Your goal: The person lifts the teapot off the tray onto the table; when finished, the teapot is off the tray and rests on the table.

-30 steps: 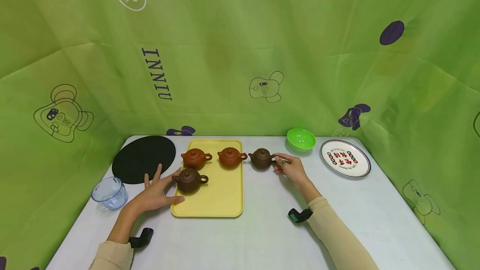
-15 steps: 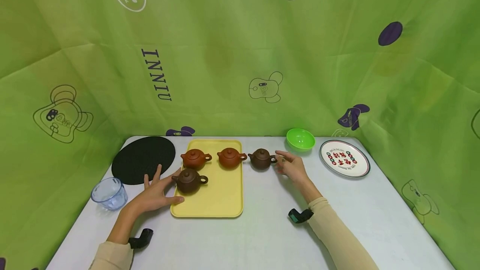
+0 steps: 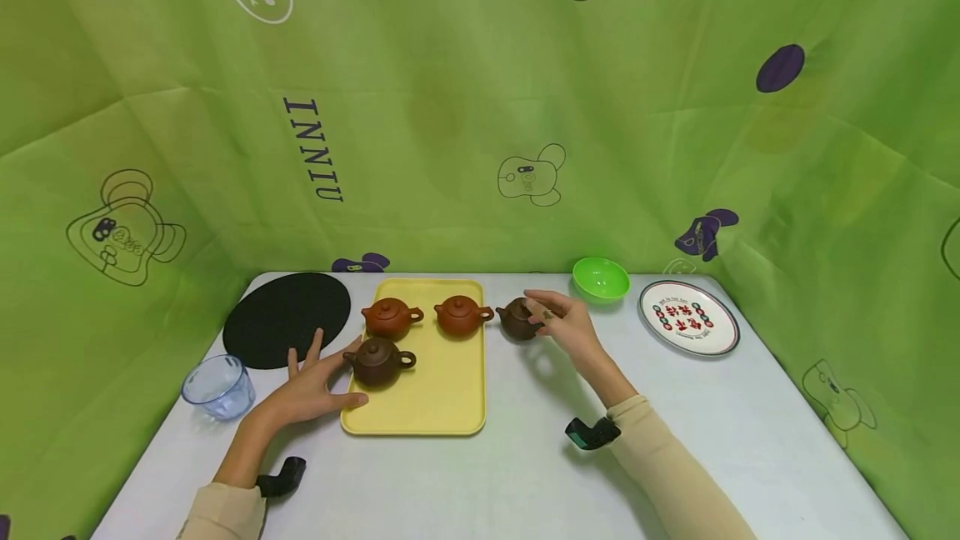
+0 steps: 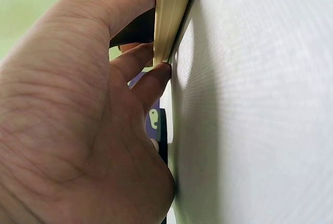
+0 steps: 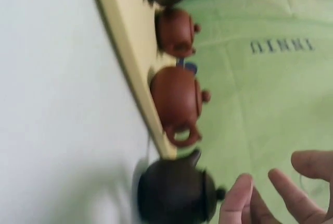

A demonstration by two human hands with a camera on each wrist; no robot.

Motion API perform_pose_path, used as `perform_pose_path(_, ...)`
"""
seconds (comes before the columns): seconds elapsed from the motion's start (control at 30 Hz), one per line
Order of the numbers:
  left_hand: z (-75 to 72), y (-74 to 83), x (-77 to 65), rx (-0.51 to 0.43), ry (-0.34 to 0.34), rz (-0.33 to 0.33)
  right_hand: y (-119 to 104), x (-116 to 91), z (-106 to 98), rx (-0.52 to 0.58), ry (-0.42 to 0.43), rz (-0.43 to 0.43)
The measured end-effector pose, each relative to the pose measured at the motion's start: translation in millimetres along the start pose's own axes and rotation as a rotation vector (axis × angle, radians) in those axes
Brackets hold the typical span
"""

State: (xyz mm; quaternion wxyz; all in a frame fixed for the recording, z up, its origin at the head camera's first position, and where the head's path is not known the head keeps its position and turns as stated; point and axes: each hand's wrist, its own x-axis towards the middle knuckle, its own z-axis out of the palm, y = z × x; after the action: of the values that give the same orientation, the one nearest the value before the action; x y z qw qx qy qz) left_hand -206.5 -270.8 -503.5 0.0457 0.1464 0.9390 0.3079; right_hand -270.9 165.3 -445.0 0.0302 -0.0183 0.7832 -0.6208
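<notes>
My left hand lies at the left edge of a yellow tray, fingers spread, thumb over the rim. In the left wrist view its fingertips touch the tray's edge. Just beside these fingers a dark brown teapot stands on the tray. Behind it sit two reddish-brown teapots, one at left and one at right. A second dark teapot stands on the table, right of the tray. Over its handle side hovers my right hand; the right wrist view shows its fingers apart, near the lid knob, holding nothing.
A black round mat and a clear bluish glass bowl are at the left. At the back right stand a green bowl and a white plate with red lettering. Green cloth walls enclose the table.
My right hand has let go of the dark teapot's handle and moved left and up over the teapot. The left hand and the teapots stay where they were.
</notes>
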Motion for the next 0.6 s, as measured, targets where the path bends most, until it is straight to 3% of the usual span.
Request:
perform_pose_path(0.3,-0.7,1.9,-0.3,-0.008,-0.004,0.003,-8.9,-9.6,43.5,0.018,-0.154,-0.052)
perform_pose_path(0.6,-2.2,3.6,-1.1,-0.009,-0.009,-0.006,5.4,-15.7,92.7,-0.021,-0.261,-0.108)
